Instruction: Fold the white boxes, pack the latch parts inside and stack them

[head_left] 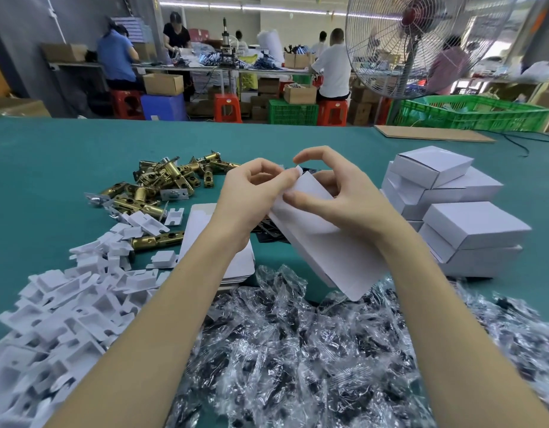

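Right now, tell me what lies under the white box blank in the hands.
Under the white box blank, black flat parts show on the green table. The blank and hands cover the rest.

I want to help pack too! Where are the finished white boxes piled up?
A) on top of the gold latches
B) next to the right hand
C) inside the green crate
B: the folded white boxes sit stacked on the green table, just beyond the right hand.
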A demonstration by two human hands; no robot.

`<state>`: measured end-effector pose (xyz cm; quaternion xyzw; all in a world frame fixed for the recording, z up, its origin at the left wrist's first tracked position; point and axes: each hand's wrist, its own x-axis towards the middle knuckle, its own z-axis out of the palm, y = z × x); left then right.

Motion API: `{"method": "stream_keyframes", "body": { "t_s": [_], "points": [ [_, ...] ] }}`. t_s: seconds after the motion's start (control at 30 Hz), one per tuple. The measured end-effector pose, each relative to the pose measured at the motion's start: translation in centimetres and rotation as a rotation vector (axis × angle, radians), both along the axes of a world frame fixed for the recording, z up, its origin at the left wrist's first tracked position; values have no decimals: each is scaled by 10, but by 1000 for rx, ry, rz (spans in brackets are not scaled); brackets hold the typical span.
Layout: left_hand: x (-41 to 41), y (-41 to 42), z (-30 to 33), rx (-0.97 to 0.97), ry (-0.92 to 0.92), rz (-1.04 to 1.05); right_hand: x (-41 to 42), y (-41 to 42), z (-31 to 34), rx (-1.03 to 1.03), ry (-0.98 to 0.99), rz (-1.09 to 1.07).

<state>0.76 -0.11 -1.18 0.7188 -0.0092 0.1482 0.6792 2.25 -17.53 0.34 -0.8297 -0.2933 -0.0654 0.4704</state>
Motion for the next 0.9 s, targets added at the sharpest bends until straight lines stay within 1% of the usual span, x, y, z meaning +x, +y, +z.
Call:
{"method": "stream_keyframes", "body": {
  "t_s": [0.07, 0.1, 0.2, 0.27, 0.33, 0.43, 0.6, 0.77, 0.83, 0.9],
  "points": [
    [0, 0, 0, -36, 14, -61, 1, -1, 3, -45, 30, -16],
    [1, -1, -1, -35, -5, -49, 2, -1, 3, -93, 49, -39],
    [3, -6, -5, -49, -77, 62, 0, 3, 6, -341, 85, -142],
    [5, -6, -6, -44, -121, 138, -2, 6, 8, -462, 82, -188],
    [5, -3, -5, -40, -140, 175, -3, 11, 10, -546, 22, -233],
    [4, -2, -3, -70, -72, 132, -4, 21, 9, -652, -135, -301],
    [3, 0, -3, -110, -33, 131, -6, 24, 7, -629, -167, -258],
    [-1, -10, -4, -129, -89, 148, -5, 28, 4, -603, -221, -296],
    [-4, -18, -2, -129, -83, 93, -5, 28, 4, -571, -203, -346],
    [-5, -22, 0, -109, -68, -19, -4, 24, 6, -532, -183, -395]
  ]
}}
